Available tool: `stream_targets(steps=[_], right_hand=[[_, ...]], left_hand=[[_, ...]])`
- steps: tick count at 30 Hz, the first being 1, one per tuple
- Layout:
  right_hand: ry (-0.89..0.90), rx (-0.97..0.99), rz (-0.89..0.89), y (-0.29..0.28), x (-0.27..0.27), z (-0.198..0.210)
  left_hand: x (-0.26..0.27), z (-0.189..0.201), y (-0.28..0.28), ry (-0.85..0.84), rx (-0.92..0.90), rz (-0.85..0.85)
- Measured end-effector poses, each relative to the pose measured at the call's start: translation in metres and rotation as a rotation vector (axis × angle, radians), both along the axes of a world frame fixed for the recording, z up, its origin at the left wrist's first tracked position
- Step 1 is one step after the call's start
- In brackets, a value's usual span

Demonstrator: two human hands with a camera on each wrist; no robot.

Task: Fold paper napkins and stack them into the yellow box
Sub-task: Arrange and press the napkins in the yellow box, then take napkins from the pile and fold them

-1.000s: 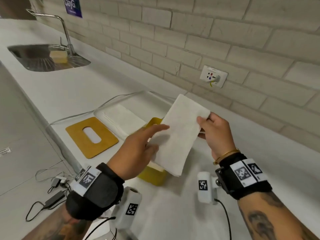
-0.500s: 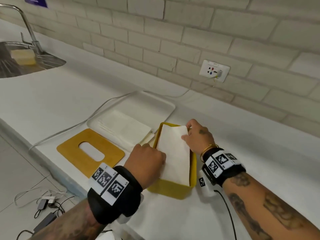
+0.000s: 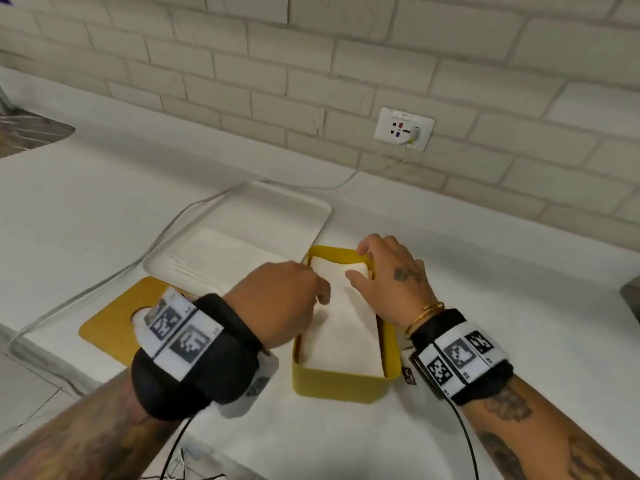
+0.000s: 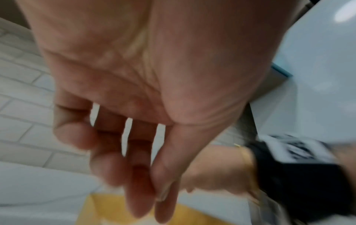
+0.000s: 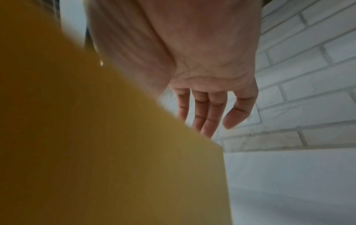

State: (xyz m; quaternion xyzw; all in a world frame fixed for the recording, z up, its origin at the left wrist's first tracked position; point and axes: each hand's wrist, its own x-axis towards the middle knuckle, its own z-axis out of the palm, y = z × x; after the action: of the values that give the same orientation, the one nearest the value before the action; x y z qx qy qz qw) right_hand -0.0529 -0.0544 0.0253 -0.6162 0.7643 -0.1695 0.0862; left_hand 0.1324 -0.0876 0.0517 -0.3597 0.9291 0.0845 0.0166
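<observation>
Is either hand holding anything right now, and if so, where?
Neither. The left hand and right hand hover open over the folded napkin in the yellow box.

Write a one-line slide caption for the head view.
Both hands, left hand and right hand, over a folded napkin in the yellow box.

Kitchen or kitchenette: long white countertop (image 3: pixel 104 188) against painted white brick wall (image 3: pixel 346 53), steel sink (image 3: pixel 27 133) set in at far left, wall socket (image 3: pixel 404 129) with cable plugged in above counter.
</observation>
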Motion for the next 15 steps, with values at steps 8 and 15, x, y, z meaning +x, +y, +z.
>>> stream_targets(steps=[8,15], right_hand=[[-0.070,0.424,0.370,0.070,0.053,-0.006],[0.068,0.455,0.337,0.073,0.066,-0.031]], left_hand=[[-0.081,0.022,-0.053,-0.218,0.162,-0.153],[-0.126,-0.027,-0.066,-0.606,0.111,-0.272]])
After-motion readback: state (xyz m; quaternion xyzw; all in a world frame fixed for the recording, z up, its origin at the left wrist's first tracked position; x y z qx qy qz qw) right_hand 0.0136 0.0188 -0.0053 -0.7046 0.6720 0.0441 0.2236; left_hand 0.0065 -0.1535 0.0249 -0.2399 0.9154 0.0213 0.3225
